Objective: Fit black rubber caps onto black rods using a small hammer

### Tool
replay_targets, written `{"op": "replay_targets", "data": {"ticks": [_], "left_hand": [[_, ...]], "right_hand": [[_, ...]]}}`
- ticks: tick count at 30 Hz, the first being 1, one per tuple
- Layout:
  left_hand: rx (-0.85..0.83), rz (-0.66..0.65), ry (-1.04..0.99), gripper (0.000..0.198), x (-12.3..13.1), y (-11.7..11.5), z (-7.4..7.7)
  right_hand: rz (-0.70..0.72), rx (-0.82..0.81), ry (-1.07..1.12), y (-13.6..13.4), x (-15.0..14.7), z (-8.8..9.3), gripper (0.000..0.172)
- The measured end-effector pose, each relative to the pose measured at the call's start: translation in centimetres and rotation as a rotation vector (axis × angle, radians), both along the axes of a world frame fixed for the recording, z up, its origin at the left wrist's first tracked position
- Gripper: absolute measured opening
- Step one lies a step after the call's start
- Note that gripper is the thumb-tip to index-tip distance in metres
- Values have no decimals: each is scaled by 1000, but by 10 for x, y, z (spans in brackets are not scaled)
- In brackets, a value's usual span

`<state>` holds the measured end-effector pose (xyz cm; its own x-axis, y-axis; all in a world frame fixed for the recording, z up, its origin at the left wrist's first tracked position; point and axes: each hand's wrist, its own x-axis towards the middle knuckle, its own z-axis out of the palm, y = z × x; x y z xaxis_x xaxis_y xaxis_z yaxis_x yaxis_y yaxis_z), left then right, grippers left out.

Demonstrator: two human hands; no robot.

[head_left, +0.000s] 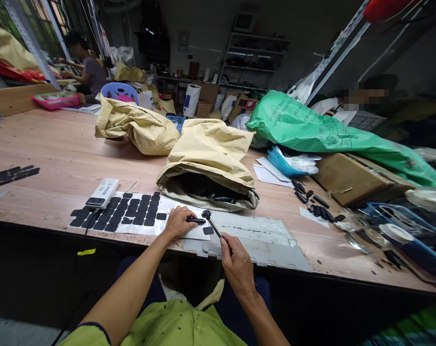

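My left hand (182, 221) is closed on a slim black piece (196, 220), held just above the white sheet (175, 204). My right hand (236, 257) grips the metal shank of a tool (214, 224) with a round dark head. That head is beside the tip of the black piece; whether they touch I cannot tell. Black rounded-square pads (131, 211) lie in rows on the sheet, left of my left hand. One loose pad (208, 231) lies below the tool. A grey board (264, 240) is under my right hand's side.
An open-mouthed beige sack (211, 144) with dark things inside stands behind my hands; another sack (139, 126) lies left. A white device (103, 193) rests on the pads. Right are small black pieces (319, 209), a cardboard box (347, 178) and a green sack (322, 127). A person (91, 69) sits back left.
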<state>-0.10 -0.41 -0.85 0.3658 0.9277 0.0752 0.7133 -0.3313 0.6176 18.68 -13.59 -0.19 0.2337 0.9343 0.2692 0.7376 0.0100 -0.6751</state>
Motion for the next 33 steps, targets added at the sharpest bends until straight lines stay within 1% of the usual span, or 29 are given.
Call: {"op": "replay_targets", "data": {"ticks": [4,8,10,12,14,16,20,24,27,30,33], "left_hand": [[-5,8,-3,15,1,0,-1],[-2,-7,-5,15,0,0,1],[2,-12,2,15,-1,0,1],[6,-19,14,16,-1,-1,2],[12,-28,28,16,-1,-1,2],[19,-33,37,17,-1,-1,1],[38,-36,36,16,-2,0,-2],[99,-84,46,16,-3,-3,-1],[155,-154,41,16,-3,-18,6],[176,-242,-21,17,-2,-49,12],[188,-364,-22,15,-2,-81,9]], "right_hand": [[10,-62,-23,-2,6,-5,34],[-42,-8,-50,9,16,-2,34],[-93,12,-147,18,24,-1,31],[-126,21,-316,28,33,-3,28],[-121,40,-487,35,43,-8,25],[-114,68,-579,41,50,-15,23],[-134,107,-565,45,56,-30,22],[-144,111,-508,45,55,-34,23],[-158,109,-489,45,53,-30,24],[-169,101,-481,45,51,-26,23],[-165,86,-478,44,50,-25,23]]}}
